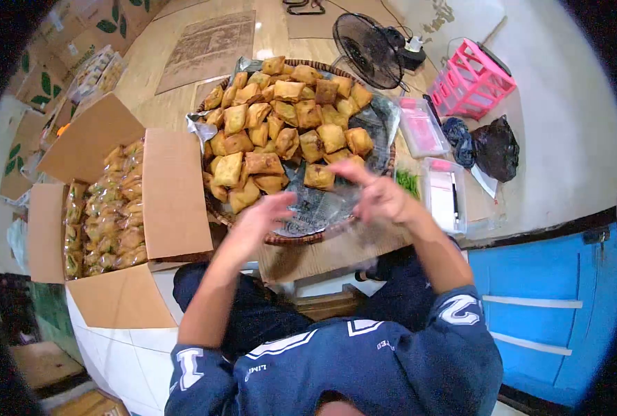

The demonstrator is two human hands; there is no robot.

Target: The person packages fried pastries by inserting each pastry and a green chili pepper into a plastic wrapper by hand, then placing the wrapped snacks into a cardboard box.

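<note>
A round woven tray (301,239) lined with newspaper (313,208) carries a heap of golden fried square pastries (267,132). Over the tray's near edge, my left hand (263,216) is held with its fingers stretched to the right and nothing in them. Slightly blurred, my right hand (381,194) reaches in from the right with its fingers apart. Its forefinger tip overlaps one edge pastry (318,176); whether they touch I cannot tell. Bare newspaper lies between the two hands.
An open cardboard box (177,194) at left holds several bags of packed pastries (114,215). Right of the tray are clear plastic boxes (445,201), green chillies (407,182), a black plastic bag (497,149) and a pink basket (471,83). A black fan (369,52) stands behind.
</note>
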